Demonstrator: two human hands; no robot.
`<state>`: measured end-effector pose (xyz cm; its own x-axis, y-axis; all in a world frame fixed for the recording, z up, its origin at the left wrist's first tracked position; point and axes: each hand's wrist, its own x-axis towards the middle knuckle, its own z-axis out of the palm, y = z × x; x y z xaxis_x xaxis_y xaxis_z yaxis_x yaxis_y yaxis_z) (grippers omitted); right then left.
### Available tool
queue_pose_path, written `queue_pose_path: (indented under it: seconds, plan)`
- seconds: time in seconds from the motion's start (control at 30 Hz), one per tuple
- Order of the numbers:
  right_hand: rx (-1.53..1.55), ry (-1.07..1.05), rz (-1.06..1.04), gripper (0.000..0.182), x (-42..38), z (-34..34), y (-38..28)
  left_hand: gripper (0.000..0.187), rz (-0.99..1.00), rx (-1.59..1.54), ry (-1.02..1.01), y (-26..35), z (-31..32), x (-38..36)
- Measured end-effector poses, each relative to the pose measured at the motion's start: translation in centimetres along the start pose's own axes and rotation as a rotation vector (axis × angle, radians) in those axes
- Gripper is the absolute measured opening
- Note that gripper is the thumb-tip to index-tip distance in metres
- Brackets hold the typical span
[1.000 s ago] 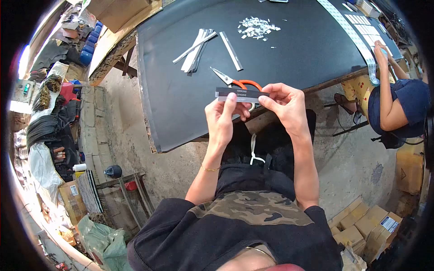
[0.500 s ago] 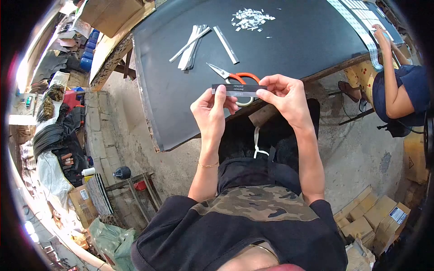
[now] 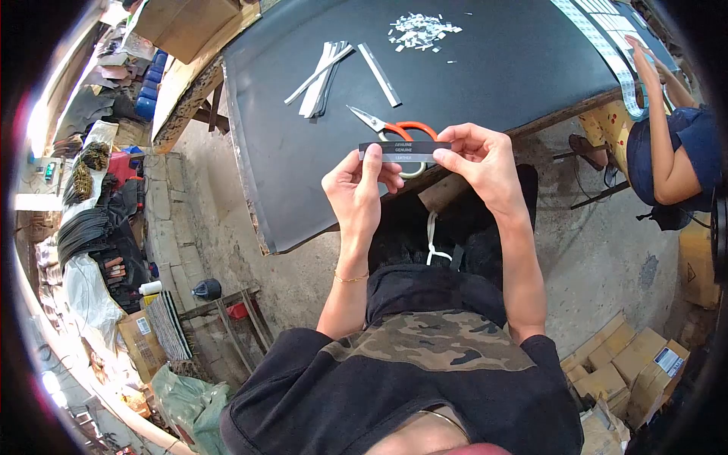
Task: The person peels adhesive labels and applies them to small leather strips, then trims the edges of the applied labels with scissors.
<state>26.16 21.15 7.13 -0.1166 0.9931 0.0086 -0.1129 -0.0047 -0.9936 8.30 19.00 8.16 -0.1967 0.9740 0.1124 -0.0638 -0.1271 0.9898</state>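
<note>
A short black label strip (image 3: 403, 149) with "GENUINE" and "LEATHER" printed in pale letters is stretched level between my two hands. My left hand (image 3: 358, 186) pinches its left end, thumb on top. At the right end, my right hand (image 3: 479, 163) grips it between thumb and fingers. Beneath the strip, scissors (image 3: 369, 119) with orange and pale handles lie on the black tabletop (image 3: 493, 83), partly covered by the strip and my hands. Beyond them rest a bundle of strips (image 3: 322, 82) and a single strip (image 3: 379, 74).
Small cut pieces (image 3: 423, 32) form a pile at the table's far side. To the right, a co-worker (image 3: 667, 155) sits by long printed label sheets (image 3: 607, 53). Cardboard boxes (image 3: 626, 371) stand at lower right. Shelves and a wooden frame (image 3: 239, 322) flank the left.
My hands and the strip have shifted very slightly to the right, with both grips kept. The co-worker's hands have moved a little over the label sheets.
</note>
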Motion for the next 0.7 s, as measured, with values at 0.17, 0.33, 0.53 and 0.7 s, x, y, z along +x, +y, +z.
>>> queue_pose_path:
  seconds: [0.17, 0.33, 0.53, 0.7]
  plan:
    - [0.008, 0.006, -0.009, 0.017, 0.0, 0.1, 0.1, 0.027, 0.009, 0.016, 0.006, -0.1, 0.0, 0.0]
    - [0.001, 0.011, -0.016, 0.016, -0.2, 0.3, 0.0, 0.027, 0.017, 0.0, 0.01, -0.1, 0.0, -0.2]
    - [-0.001, 0.004, -0.015, 0.016, -0.1, 0.2, 0.0, 0.026, 0.015, -0.011, 0.01, -0.3, -0.1, -0.1]
    - [0.052, 0.006, -0.033, 0.018, 0.1, 0.0, 0.4, 0.025, -0.051, -0.155, -0.089, -1.3, 0.3, -0.2]
